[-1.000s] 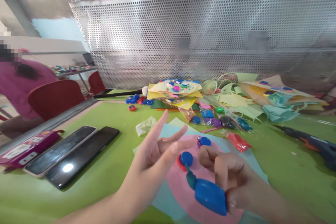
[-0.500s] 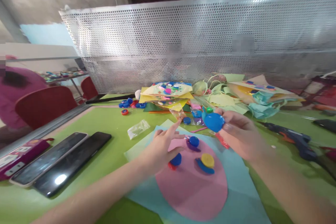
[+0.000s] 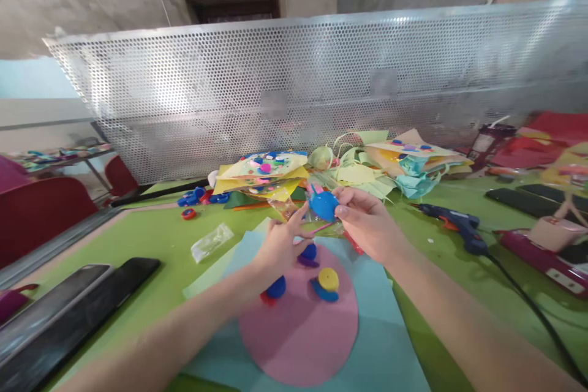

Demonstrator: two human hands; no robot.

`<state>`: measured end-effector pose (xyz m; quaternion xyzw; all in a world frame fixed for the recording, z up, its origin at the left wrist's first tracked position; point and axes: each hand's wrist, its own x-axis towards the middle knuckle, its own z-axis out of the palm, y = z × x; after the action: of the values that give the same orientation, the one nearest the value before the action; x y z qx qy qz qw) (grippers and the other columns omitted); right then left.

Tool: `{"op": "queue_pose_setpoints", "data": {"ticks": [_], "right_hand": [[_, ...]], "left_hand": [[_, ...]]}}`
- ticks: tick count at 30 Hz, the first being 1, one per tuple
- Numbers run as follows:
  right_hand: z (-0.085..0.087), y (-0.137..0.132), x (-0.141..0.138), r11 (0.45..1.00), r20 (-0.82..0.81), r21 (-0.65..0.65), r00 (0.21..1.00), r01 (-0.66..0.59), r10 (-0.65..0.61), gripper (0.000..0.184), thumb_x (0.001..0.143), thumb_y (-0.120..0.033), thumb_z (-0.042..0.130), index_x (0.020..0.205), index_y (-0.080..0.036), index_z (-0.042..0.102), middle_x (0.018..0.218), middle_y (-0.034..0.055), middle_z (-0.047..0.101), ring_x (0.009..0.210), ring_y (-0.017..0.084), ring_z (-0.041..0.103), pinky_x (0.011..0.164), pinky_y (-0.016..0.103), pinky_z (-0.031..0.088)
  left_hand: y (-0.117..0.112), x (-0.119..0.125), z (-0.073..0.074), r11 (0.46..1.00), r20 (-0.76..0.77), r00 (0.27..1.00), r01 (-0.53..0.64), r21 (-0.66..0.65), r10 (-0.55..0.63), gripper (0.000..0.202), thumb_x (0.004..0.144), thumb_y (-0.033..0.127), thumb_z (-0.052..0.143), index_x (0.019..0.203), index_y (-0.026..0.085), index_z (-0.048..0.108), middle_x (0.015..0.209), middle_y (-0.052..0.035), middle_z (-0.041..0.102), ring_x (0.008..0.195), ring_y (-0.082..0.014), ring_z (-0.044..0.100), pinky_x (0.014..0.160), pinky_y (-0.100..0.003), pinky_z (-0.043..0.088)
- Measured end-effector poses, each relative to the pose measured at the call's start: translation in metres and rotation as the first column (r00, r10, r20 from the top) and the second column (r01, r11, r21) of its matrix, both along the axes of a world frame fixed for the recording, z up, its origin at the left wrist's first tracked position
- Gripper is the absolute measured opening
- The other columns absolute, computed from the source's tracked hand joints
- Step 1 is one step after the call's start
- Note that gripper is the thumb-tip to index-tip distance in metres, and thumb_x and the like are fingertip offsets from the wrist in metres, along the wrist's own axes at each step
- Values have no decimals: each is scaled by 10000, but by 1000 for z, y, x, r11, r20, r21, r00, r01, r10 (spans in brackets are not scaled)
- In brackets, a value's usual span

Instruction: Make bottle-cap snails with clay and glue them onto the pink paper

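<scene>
My right hand (image 3: pixel 367 226) holds a small blue glue bottle (image 3: pixel 322 204) lifted above the table, fingers wrapped round it. My left hand (image 3: pixel 278 244) reaches up to the bottle's left side, its fingers touching the tip; whether they pinch it I cannot make out. Below lies a pink paper circle (image 3: pixel 298 331) on a light blue sheet (image 3: pixel 381 349). On the circle sit stacked bottle caps: a blue on red (image 3: pixel 274 289), a blue on purple (image 3: pixel 309 253) and a yellow on blue (image 3: pixel 327 282).
Two phones (image 3: pixel 68 312) lie at the left on the green table (image 3: pixel 151 239). A blue glue gun (image 3: pixel 452 220) with its cord lies to the right. Piles of coloured paper (image 3: pixel 261 174) and loose caps (image 3: pixel 193 199) sit before a perforated metal screen (image 3: pixel 294 86). Red chairs (image 3: pixel 37 208) stand at the left.
My right hand lifted the blue bottle off the pink circle and raised it. My left hand rose from the caps to meet the bottle. A yellow cap appeared on the circle.
</scene>
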<state>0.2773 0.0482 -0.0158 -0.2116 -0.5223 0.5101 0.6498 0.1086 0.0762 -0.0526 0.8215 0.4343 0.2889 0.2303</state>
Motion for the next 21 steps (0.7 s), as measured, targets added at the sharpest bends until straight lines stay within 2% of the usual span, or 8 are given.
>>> {"op": "queue_pose_setpoints", "data": {"ticks": [2,6,11,17,21], "right_hand": [[1,-2,0,1000,3,6,1000,-16,16,203,543,-317,824,538,-244,635,661,-26,492,701,120,474,634,244,429],[-1,-4,-1,998,24,6,997,-69,68,206,554,-327,817,557,-242,630,698,-21,515,685,123,489,606,254,433],[-7,-10,-7,989,77,-4,986,-150,150,225,562,-302,820,561,-217,612,694,-25,512,651,115,485,585,250,405],[-17,-21,-15,955,177,-53,938,-292,297,203,619,-294,796,585,-201,619,732,-12,500,645,110,474,555,234,378],[-24,-24,-18,930,236,-53,901,-363,365,196,638,-327,784,598,-211,631,717,-17,450,647,108,442,550,226,352]], "left_hand": [[-2,-5,4,1000,41,999,-17,-10,18,487,784,230,594,1249,261,453,875,-30,748,1022,-261,606,944,-430,339],[-16,-25,12,996,120,990,-73,-46,78,618,785,270,590,1342,225,327,816,-10,691,812,-207,631,791,-356,461],[-42,-58,17,977,241,951,-160,-144,191,709,721,262,661,1343,218,322,742,25,620,653,-158,577,686,-313,479],[-52,-79,14,957,330,920,-127,-260,212,718,790,265,608,1394,207,224,827,-25,720,781,-197,633,780,-338,452],[-53,-84,15,955,361,905,-131,-267,226,652,806,282,592,1373,220,275,838,-22,703,792,-186,629,774,-324,454]]}}
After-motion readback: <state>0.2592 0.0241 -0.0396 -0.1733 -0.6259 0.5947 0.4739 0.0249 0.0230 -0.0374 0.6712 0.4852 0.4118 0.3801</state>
